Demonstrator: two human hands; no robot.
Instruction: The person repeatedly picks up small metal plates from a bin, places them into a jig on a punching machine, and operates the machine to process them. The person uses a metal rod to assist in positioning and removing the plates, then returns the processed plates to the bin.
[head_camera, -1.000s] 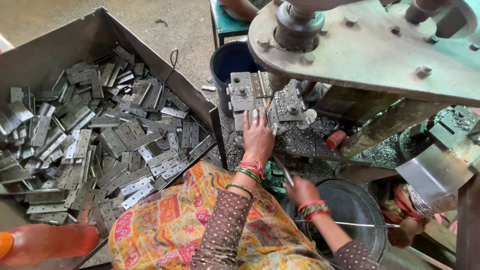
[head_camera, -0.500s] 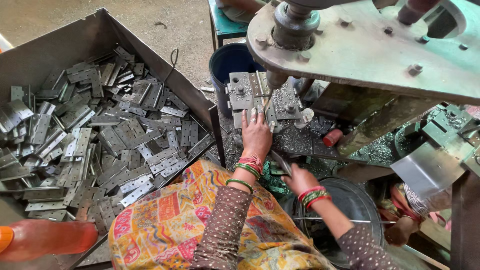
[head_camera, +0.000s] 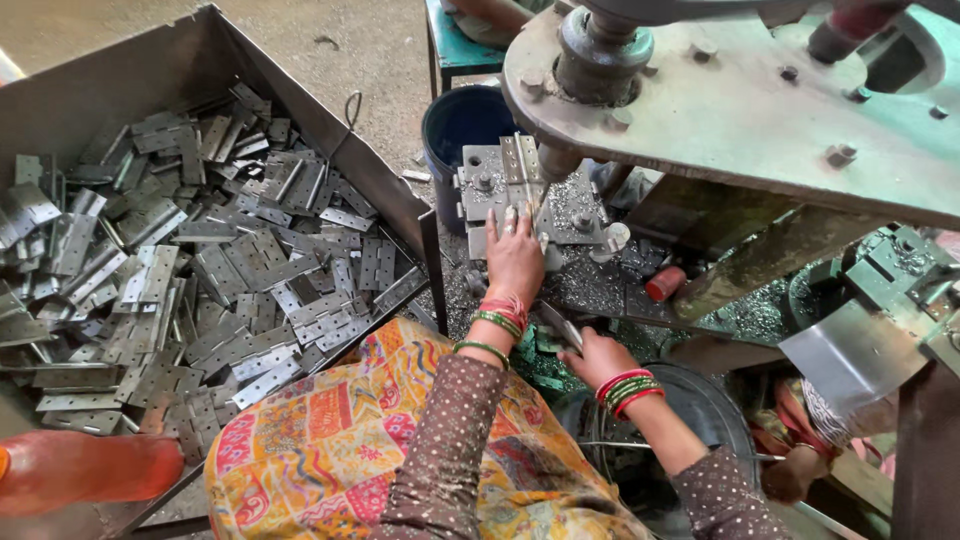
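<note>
At eleven to nine o'clock, a big grey metal bin (head_camera: 250, 60) is sitting heaped with flat steel hinge plates (head_camera: 200, 270), and across from it, at one to two o'clock, the heavy press head (head_camera: 740, 110) is hanging over the work area. Under that head, at twelve o'clock, the die block (head_camera: 480, 185) is resting on the bench (head_camera: 600, 285), which is carrying a litter of metal chips, with a dark blue bucket (head_camera: 455, 120) standing just behind it. A hinge piece (head_camera: 522, 165) is lying upright on the die, and the left hand (head_camera: 515, 265) is reaching forward with its fingers (head_camera: 510, 218) stretched out and a little apart, pressing flat against the lower end of that piece rather than gripping it. The right hand (head_camera: 597, 358), at five o'clock, is closing on a thin metal strip (head_camera: 558, 322) near the bench edge, fingers curled around it. The step in hand looks like seating the hinge in the die; the next move probably calls for squaring the piece and drawing the fingers clear of the press.
</note>
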